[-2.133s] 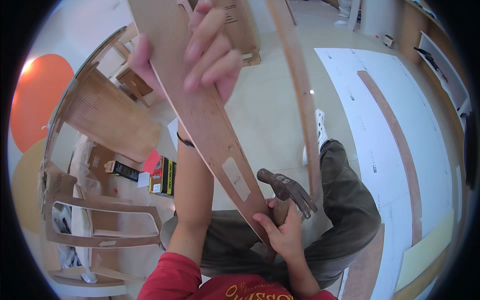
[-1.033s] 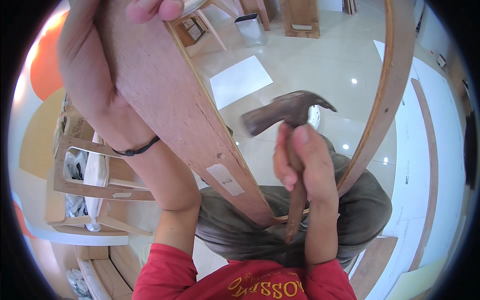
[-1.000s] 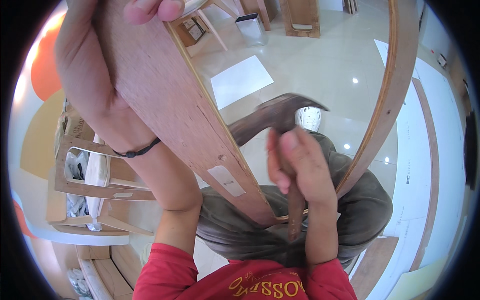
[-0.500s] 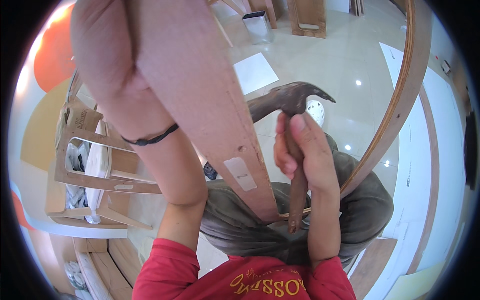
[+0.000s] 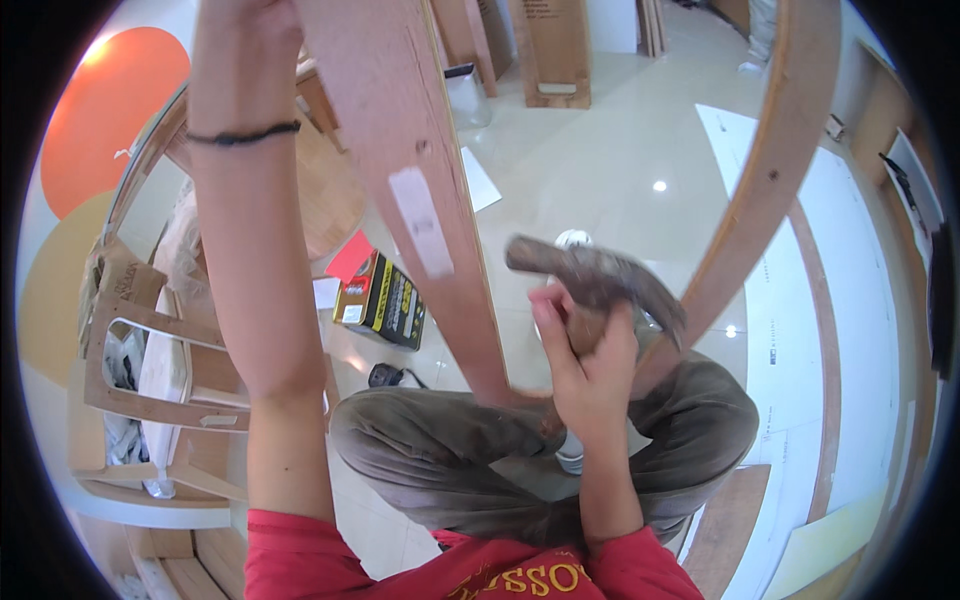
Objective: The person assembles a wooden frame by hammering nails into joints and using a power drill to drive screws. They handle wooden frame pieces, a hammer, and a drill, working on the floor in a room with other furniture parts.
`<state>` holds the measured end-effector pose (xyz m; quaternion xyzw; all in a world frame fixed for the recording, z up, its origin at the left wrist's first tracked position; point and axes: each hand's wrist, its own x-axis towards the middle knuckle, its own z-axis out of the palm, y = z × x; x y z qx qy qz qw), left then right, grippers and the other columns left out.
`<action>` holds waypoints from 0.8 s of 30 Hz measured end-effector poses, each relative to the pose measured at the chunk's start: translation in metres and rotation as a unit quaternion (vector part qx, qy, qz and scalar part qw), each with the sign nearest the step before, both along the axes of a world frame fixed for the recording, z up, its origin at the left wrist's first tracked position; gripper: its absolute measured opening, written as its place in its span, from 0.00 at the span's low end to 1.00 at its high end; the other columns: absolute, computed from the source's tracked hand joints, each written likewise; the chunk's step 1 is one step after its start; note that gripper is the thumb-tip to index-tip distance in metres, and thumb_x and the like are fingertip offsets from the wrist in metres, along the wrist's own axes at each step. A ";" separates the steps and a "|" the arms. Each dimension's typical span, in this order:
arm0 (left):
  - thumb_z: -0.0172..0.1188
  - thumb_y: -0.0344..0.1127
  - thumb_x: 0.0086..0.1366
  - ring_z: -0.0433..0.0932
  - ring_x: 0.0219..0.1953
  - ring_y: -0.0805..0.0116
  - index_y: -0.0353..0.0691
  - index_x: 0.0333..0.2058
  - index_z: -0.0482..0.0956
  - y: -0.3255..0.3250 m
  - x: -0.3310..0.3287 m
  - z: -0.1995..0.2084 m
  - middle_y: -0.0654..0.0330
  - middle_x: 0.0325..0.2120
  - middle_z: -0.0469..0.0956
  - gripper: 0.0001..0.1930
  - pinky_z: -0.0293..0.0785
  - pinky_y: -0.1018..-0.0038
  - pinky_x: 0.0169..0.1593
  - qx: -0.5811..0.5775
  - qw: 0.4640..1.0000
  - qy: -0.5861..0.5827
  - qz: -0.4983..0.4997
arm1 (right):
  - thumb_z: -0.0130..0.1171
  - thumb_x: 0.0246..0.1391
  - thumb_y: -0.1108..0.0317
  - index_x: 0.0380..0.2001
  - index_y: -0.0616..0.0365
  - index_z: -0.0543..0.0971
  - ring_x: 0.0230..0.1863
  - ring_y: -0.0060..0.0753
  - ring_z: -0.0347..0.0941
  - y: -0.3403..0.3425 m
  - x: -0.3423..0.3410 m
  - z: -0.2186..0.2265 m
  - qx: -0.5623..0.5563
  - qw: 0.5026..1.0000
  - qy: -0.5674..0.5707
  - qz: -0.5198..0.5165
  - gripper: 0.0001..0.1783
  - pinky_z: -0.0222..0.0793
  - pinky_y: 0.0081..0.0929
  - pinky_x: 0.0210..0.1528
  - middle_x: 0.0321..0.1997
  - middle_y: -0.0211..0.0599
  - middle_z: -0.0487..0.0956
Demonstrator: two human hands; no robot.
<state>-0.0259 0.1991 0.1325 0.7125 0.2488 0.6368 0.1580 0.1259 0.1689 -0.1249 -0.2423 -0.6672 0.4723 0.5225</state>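
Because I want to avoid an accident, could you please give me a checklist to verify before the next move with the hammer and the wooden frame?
1. Right hand holds the hammer: ok.
2. Left hand grips the wooden frame: cannot tell, its fingers are out of the picture.
3. Claw clear of the right limb: cannot tell, they overlap in view.
4. Right hand gloved: not ok, it is bare.
5. Black-and-yellow box apart from the hammer: ok.
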 end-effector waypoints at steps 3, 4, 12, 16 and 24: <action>0.61 0.42 0.63 0.74 0.18 0.79 0.34 0.38 0.72 0.030 -0.024 0.011 0.67 0.18 0.73 0.16 0.74 0.87 0.21 -0.007 0.998 -0.014 0.066 | 0.58 0.57 0.72 0.46 0.72 0.66 0.23 0.23 0.74 -0.038 0.042 0.004 -0.101 0.994 0.014 0.048 0.19 0.73 0.19 0.32 0.42 0.48 0.79; 0.62 0.42 0.62 0.74 0.19 0.79 0.34 0.39 0.72 0.043 -0.025 0.016 0.67 0.19 0.73 0.16 0.73 0.86 0.21 -0.013 0.998 -0.017 0.066 | 0.57 0.57 0.72 0.46 0.72 0.66 0.20 0.21 0.73 -0.047 0.059 0.008 -0.174 0.980 0.045 0.084 0.18 0.72 0.17 0.31 0.43 0.48 0.79; 0.54 0.41 0.65 0.65 0.21 0.76 0.37 0.37 0.72 0.061 -0.063 -0.033 0.65 0.20 0.68 0.12 0.63 0.84 0.25 -0.082 0.992 -0.031 0.088 | 0.59 0.57 0.72 0.43 0.63 0.68 0.24 0.19 0.71 -0.015 0.080 -0.003 -0.149 0.930 0.255 -0.219 0.14 0.69 0.15 0.33 0.38 0.36 0.76; 0.56 0.46 0.59 0.74 0.23 0.73 0.34 0.46 0.71 0.056 -0.085 -0.051 0.61 0.20 0.75 0.23 0.74 0.78 0.32 -0.062 0.992 -0.105 0.014 | 0.61 0.56 0.68 0.44 0.61 0.69 0.33 0.17 0.68 0.001 0.072 -0.036 -0.181 0.959 0.164 -0.146 0.16 0.65 0.16 0.41 0.38 0.28 0.74; 0.49 0.56 0.59 0.60 0.16 0.76 0.29 0.38 0.70 0.060 -0.077 -0.085 0.63 0.13 0.64 0.28 0.57 0.81 0.27 0.045 0.984 -0.148 -0.093 | 0.60 0.57 0.57 0.49 0.63 0.72 0.43 0.28 0.73 -0.052 0.049 -0.039 -0.178 0.971 0.081 0.140 0.23 0.66 0.26 0.48 0.46 0.38 0.77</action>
